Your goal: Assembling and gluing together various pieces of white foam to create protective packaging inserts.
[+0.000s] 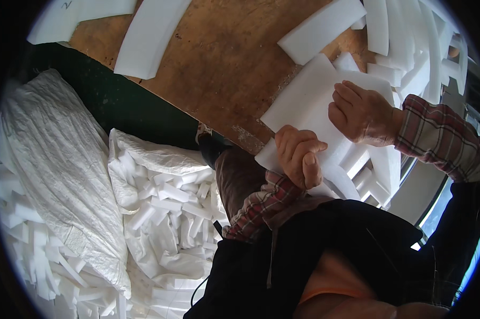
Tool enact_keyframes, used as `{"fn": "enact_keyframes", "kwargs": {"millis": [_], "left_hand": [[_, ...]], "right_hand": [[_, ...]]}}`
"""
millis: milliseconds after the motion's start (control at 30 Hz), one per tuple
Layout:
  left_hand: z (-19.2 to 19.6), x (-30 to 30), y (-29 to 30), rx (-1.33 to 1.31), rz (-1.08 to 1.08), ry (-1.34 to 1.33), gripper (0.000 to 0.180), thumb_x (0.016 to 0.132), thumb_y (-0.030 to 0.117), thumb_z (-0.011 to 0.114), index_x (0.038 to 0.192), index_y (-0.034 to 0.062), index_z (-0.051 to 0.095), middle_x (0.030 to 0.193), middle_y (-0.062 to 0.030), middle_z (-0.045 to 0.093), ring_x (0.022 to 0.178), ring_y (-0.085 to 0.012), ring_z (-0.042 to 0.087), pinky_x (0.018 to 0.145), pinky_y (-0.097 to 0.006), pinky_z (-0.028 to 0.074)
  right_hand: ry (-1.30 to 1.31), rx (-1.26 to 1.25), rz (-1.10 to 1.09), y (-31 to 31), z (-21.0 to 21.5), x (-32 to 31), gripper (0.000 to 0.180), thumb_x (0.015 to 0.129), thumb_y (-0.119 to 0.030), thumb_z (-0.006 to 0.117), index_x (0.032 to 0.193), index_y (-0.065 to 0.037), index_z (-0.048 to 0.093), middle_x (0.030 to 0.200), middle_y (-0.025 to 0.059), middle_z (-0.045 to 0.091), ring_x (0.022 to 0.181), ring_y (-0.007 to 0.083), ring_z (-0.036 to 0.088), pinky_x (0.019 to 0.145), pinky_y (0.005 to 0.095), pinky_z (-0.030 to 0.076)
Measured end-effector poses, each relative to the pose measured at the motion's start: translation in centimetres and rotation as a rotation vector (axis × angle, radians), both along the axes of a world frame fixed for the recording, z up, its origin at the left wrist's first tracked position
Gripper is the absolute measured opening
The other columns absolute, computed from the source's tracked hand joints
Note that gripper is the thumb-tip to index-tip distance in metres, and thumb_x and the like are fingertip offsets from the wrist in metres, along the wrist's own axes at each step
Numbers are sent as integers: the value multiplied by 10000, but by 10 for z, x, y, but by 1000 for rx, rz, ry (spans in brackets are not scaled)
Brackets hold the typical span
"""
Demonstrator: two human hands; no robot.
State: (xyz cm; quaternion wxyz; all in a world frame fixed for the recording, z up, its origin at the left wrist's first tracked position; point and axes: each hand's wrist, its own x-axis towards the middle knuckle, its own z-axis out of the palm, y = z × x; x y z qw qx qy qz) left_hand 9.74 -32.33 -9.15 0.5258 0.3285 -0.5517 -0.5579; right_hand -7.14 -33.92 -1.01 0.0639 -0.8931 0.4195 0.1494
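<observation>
My left hand (299, 157) is closed, its fingers curled in and the thumb bent, over the near end of a white foam block (304, 95) at the table's right edge. Whatever lies inside that grip is hidden. To its upper right, my right hand (363, 114) rests above another white foam piece (375, 82), its fingers bent and pressed together; I cannot make out anything in them. Beneath and beside both hands, more white foam pieces (381, 157) lie at different angles.
The brown wooden table (208, 58) carries a long foam strip (149, 37) and another foam block (322, 29). Long foam strips (402, 32) are heaped at the far right. At the lower left, a white woven sack (59, 170) lies beside an open sack of foam offcuts (171, 204).
</observation>
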Motion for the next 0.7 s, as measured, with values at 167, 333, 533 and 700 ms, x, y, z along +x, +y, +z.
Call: {"fn": "enact_keyframes", "kwargs": {"millis": [167,333,533,700], "left_hand": [[15,7,-3,56,-19,-52,219,841,174,400,825,56,583,730,-63,538,652,-188,430,732,-331,376],[13,6,2,209,-41,68,193,793,133,413,857,47,574,745,-69,543,657,-191,432,695,-318,386],[-5,1,7,96,-26,163,218,720,90,426,881,47,566,772,-76,550,667,-190,435,647,-302,390],[-7,7,0,23,-92,159,237,687,75,441,891,55,561,786,-69,554,671,-194,438,641,-310,400]], "right_hand": [[-73,6,-68,7,14,13,130,713,-49,646,703,-36,517,638,60,550,591,171,514,546,260,468],[-150,61,-2,8,1,20,156,705,-54,672,712,-33,517,677,86,539,625,182,500,560,258,465],[-78,97,155,2,-5,21,149,713,-61,665,702,-43,518,675,76,513,621,176,484,570,250,456],[-127,-20,120,4,-14,23,127,728,-76,652,697,-50,532,665,68,509,596,177,473,560,237,450]]}}
